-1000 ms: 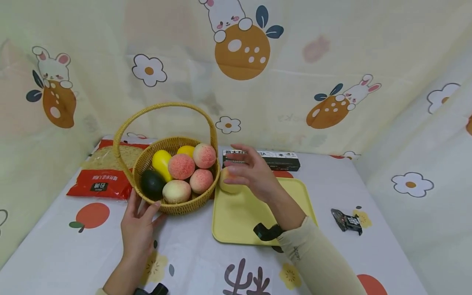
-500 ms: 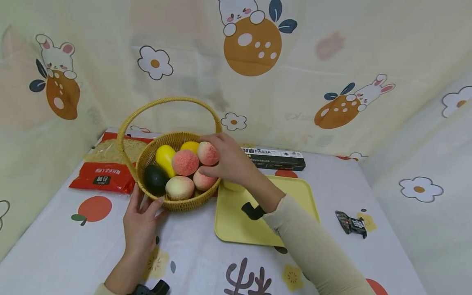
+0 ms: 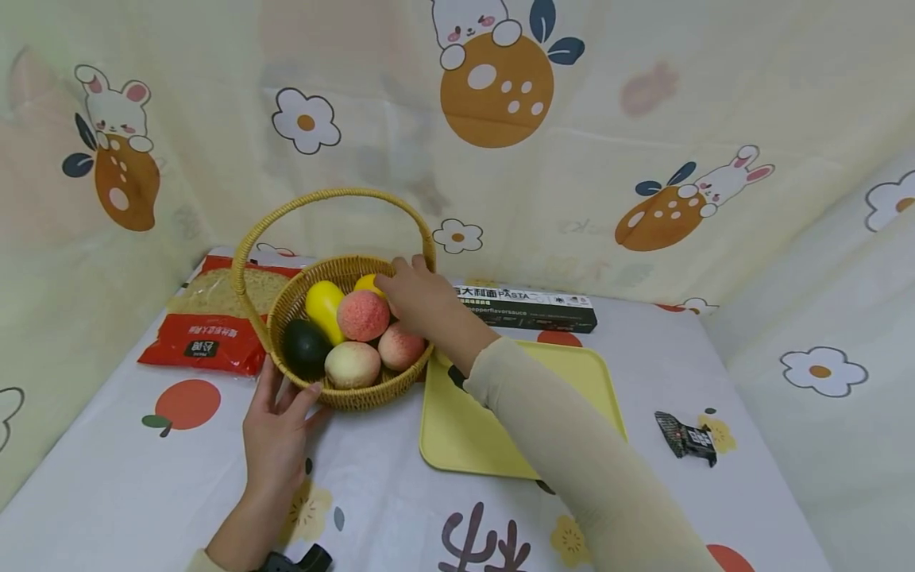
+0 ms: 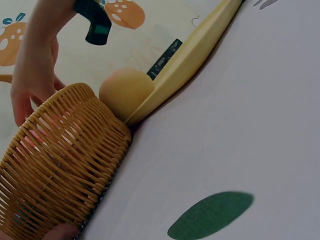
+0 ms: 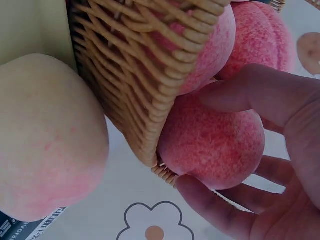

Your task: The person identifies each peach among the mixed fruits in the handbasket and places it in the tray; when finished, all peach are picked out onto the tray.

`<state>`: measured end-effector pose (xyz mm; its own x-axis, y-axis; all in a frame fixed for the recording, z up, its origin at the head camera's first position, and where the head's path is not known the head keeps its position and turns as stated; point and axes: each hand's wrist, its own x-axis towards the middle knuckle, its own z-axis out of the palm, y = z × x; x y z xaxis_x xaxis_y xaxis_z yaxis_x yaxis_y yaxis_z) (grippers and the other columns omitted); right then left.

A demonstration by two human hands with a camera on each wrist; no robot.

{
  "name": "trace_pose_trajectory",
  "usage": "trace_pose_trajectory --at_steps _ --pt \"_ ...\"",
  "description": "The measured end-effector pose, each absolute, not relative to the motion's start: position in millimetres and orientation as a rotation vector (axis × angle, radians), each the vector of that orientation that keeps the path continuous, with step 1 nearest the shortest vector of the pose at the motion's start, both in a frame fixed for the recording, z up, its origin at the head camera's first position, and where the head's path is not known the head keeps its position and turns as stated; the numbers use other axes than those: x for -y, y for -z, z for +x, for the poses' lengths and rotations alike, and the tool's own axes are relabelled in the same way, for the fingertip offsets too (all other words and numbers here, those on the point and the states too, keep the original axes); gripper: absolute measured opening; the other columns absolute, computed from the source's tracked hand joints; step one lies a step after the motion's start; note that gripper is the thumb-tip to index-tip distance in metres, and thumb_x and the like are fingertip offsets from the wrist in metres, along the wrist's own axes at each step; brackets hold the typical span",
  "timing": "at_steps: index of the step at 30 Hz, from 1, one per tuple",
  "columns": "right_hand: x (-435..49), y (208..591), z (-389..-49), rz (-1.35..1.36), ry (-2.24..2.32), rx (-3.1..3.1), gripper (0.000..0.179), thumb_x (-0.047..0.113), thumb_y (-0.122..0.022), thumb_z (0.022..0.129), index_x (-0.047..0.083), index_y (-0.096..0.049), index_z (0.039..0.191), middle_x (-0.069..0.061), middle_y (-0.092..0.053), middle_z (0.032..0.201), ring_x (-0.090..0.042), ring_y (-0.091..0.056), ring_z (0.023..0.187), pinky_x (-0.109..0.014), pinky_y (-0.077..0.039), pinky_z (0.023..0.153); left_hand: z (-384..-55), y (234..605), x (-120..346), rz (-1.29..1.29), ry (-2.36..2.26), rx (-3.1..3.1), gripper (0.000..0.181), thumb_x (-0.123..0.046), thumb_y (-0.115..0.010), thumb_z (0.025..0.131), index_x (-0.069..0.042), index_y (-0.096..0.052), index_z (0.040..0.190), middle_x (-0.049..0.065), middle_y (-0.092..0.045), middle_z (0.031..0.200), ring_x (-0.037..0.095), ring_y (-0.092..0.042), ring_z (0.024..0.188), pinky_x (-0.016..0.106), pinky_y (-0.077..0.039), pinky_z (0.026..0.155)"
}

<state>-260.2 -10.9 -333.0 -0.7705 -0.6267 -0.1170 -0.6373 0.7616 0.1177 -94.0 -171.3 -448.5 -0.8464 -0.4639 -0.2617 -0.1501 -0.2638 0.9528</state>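
Landmark: wicker basket (image 3: pixel 364 397). Right hand (image 3: pixel 415 294) holds a pink peach (image 5: pixel 215 140) between thumb and fingers at the basket's far-right rim. Left hand (image 3: pixel 275 437), thumb and fingers spread wide, rests against the basket's near-left wall. Inside the basket: avocado (image 3: pixel 305 349), yellow fruits (image 3: pixel 325 310), other peaches (image 3: pixel 363 315). Right of the basket: yellow tray (image 3: pixel 457 433) with a pale peach (image 4: pixel 125 92) just beside the wicker; pasta box (image 3: pixel 532 310) farther back. Left of the basket: red noodle bag (image 3: pixel 207 338)
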Motion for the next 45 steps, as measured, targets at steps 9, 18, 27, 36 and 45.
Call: trace_pose_trajectory --at_steps 9,18,27,36,45 --pt "15.8 331.8 -261.8 -1.043 -0.325 -2.857 0.041 0.015 -0.068 0.101 0.022 -0.062 0.142 -0.013 -0.052 0.143 -0.040 -0.050 0.129 -0.043 -0.062 0.095 -94.7 446.7 169.7 0.746 2.214 1.766 0.082 -0.019 -0.068 0.104 -0.059 -0.024 0.160 -0.017 -0.024 0.175 0.018 -0.039 0.158 0.041 -0.061 0.094" --pt "-4.1 333.9 -263.6 -1.131 -0.075 -2.845 0.055 0.015 -0.080 0.093 0.022 -0.061 0.144 -0.012 -0.046 0.151 -0.040 -0.042 0.135 -0.038 -0.060 0.092 -93.3 447.3 169.2 0.770 2.204 1.785 0.083 -0.020 -0.069 0.104 -0.059 -0.023 0.160 -0.016 -0.024 0.176 0.019 -0.040 0.158 0.041 -0.061 0.094" --pt "-30.3 333.8 -259.7 -1.211 0.326 -2.837 0.063 0.013 -0.086 0.083 0.020 -0.063 0.142 -0.012 -0.047 0.155 -0.038 -0.044 0.138 -0.042 -0.054 0.104 -93.9 446.9 169.1 0.770 2.200 1.774 0.081 -0.020 -0.069 0.103 -0.059 -0.025 0.159 -0.014 -0.024 0.176 0.020 -0.040 0.158 0.037 -0.062 0.092" --pt "-58.6 343.4 -248.7 -1.129 0.969 -2.668 0.058 0.018 -0.083 0.075 0.020 -0.069 0.131 -0.007 -0.057 0.140 -0.027 -0.060 0.118 -0.044 -0.058 0.097 -92.9 448.1 169.0 0.798 2.170 1.776 0.084 -0.018 -0.069 0.104 -0.057 -0.022 0.161 -0.016 -0.022 0.176 0.020 -0.038 0.158 0.040 -0.060 0.093" --pt "-81.7 348.9 -237.6 -0.776 1.602 -2.153 0.059 0.008 -0.081 0.083 0.017 -0.064 0.138 -0.010 -0.061 0.141 -0.030 -0.064 0.112 -0.040 -0.064 0.086 -94.9 449.2 167.5 0.798 2.168 1.763 0.083 -0.019 -0.070 0.103 -0.057 -0.024 0.161 -0.016 -0.023 0.176 0.021 -0.039 0.158 0.038 -0.061 0.091"
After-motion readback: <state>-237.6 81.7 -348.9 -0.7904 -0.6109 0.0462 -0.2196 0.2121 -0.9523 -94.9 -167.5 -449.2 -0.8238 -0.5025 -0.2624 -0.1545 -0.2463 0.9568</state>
